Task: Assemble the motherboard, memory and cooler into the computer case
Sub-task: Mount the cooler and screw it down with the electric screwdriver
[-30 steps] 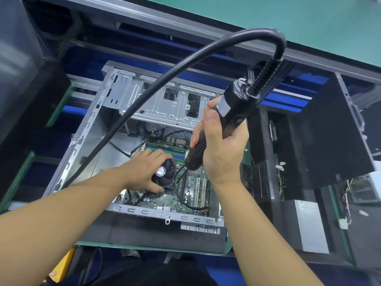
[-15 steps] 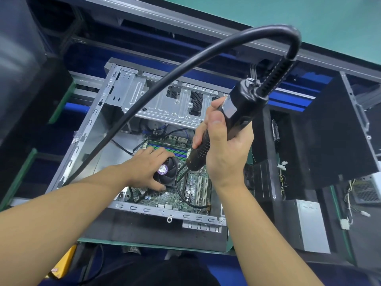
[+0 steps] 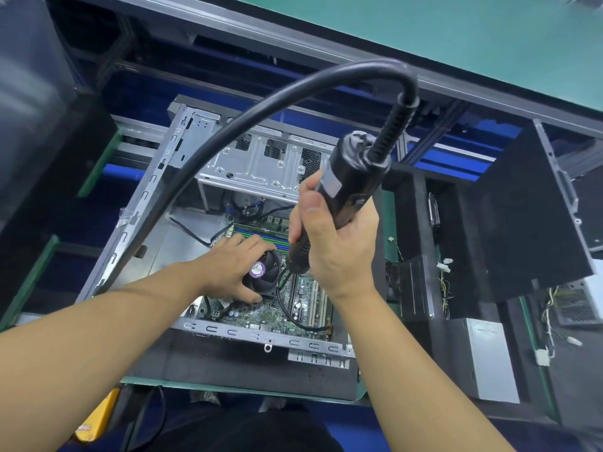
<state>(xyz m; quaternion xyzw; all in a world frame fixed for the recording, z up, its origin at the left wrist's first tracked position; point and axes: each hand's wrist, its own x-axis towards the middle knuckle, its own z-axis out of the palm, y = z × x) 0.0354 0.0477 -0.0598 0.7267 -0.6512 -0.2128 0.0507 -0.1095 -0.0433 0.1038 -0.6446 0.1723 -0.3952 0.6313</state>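
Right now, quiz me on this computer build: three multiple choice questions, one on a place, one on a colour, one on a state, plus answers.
1. Where is the left hand?
A) on the green benchtop
B) on the cooler fan inside the computer case
C) on the black cable

2. What colour is the round sticker on the fan's hub?
A) red
B) yellow
C) purple

3. What is the right hand doing?
A) gripping the electric screwdriver
B) lying flat and empty
C) pulling a memory stick

Answers:
1 B, its fingers and thumb bracket the fan.
2 C, the label shows purple.
3 A, fingers and thumb wrap the black tool.
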